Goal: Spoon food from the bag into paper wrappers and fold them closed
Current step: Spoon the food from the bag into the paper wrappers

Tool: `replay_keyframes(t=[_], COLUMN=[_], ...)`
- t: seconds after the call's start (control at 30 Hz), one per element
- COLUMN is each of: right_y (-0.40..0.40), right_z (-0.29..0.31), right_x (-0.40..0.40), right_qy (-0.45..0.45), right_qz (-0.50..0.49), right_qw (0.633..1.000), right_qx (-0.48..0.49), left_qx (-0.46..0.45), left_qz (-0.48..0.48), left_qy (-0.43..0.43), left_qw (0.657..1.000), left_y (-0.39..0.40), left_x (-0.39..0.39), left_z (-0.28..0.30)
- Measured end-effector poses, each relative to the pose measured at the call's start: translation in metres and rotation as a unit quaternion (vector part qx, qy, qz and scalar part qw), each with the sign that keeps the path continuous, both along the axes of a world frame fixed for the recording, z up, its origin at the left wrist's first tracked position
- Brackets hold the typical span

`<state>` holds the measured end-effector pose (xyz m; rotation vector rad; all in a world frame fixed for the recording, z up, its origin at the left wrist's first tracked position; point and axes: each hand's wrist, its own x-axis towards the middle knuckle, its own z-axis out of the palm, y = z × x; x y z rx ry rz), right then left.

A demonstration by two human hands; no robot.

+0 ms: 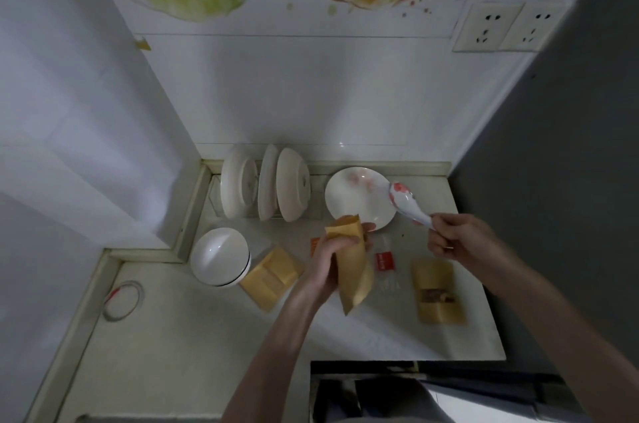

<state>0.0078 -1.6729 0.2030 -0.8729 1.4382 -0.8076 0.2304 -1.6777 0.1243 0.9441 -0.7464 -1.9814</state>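
Observation:
My left hand (337, 251) grips a tan paper wrapper (354, 275) upright above the counter, its mouth facing up. My right hand (456, 239) holds a white ceramic spoon with red marks (408, 203) by its handle, bowl raised over the edge of a white plate (356, 201). A clear plastic bag with a red label (385, 263) lies flat between my hands. To the right lies a tan wrapper (437, 291) showing brown food through its opening. Another tan wrapper (271, 275) lies flat to the left.
A stack of white bowls (219, 256) stands left of the wrappers. Several white plates (266, 184) stand on edge in a rack at the back. A thin ring (122, 300) lies at the counter's left. A dark wall closes the right side; the counter edge (408, 358) drops near me.

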Motion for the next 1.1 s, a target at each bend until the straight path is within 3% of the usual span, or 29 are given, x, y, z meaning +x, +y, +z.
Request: replay_keyframes(t=[0.13,0.27,0.37,0.47,0.67,0.9,0.97,1.1], right_y=[0.007,0.010,0.011,0.017,0.040,0.060,0.063,0.063], right_z=[-0.005,-0.016,-0.035,-0.065,-0.132,-0.159,-0.166,-0.176], right_x=[-0.013,-0.032,-0.048,-0.064,-0.083,-0.067,-0.068,-0.074], right_qy=[-0.106,-0.105,-0.013,0.110,0.222,-0.019,-0.014,0.086], right_qz=[-0.052,-0.114,-0.128,-0.054,-0.001,-0.031,-0.068,-0.116], right_qw=[0.993,0.988,0.991,0.992,0.974,0.999,0.998,0.989], right_qx=[-0.014,-0.026,-0.043,-0.036,0.042,0.006,0.009,0.035], left_qx=[0.039,0.062,0.044,0.015,0.001,-0.002,-0.017,-0.050], left_qz=[-0.041,-0.028,-0.035,-0.028,-0.052,-0.057,-0.048,-0.025], left_qy=[-0.001,-0.138,-0.158,-0.184,-0.179,-0.221,-0.210,-0.226], left_qw=[0.998,0.988,0.986,0.982,0.982,0.974,0.976,0.973], left_y=[-0.009,-0.016,-0.018,-0.019,-0.015,0.007,0.010,0.011], left_x=[-0.017,-0.043,-0.061,-0.084,-0.135,-0.174,-0.182,-0.201], left_z=[0.008,0.002,-0.010,-0.021,-0.060,-0.098,-0.098,-0.106])
